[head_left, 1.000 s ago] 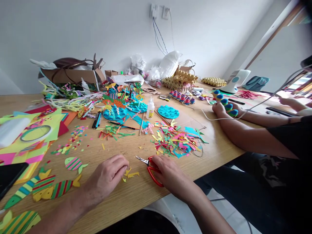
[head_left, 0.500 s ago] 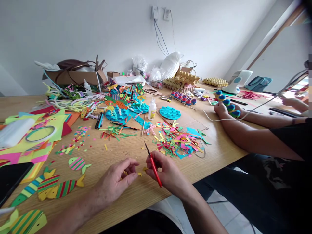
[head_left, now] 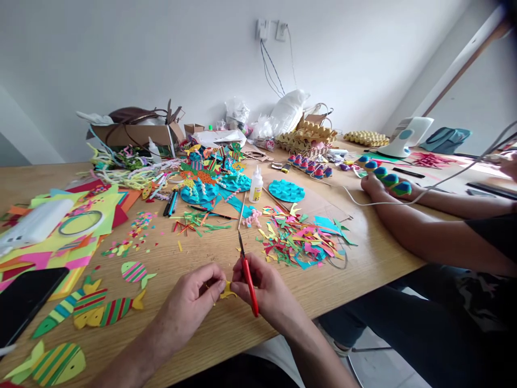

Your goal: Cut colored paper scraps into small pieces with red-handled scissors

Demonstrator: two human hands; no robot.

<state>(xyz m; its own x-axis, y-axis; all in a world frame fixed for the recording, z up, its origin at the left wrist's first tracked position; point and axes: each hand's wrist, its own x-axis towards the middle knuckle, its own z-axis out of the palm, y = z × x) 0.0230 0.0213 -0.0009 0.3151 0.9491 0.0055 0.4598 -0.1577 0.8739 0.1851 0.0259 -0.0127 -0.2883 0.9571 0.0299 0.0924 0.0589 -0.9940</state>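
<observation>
Yellow scrap: a small curled piece of paper (head_left: 227,291) lies at lower centre of the frame, between the two hands, low over the wooden worktop (head_left: 194,345).
Left hand: fingers (head_left: 218,285) drawn narrow, pinching the scrap's left end; the hand (head_left: 186,302) enters from the lower left.
Right hand: thumb and forefinger meet the scrap's right side while the hand (head_left: 274,293) also grips red-handled scissors (head_left: 251,291).
Nearer hand: neither by any clear margin; both sets of fingertips appear to touch the paper.
Long axis: the scissors run steeply, handles low, dark tips up and slightly left, beside the scrap rather than across it. The scrap's own long axis is too hidden to tell.
Scissor blades: seen edge-on; whether they are parted cannot be told.
Beyond the tips: a thin stick (head_left: 242,210), a glue bottle (head_left: 256,187) standing upright, and a heap of coloured trimmings (head_left: 302,240) to the right.
Lower left: striped paper fish (head_left: 58,364) near a black phone (head_left: 32,302).
Writing: the bottle's yellow label carries print too small to read; no brand is legible.
</observation>
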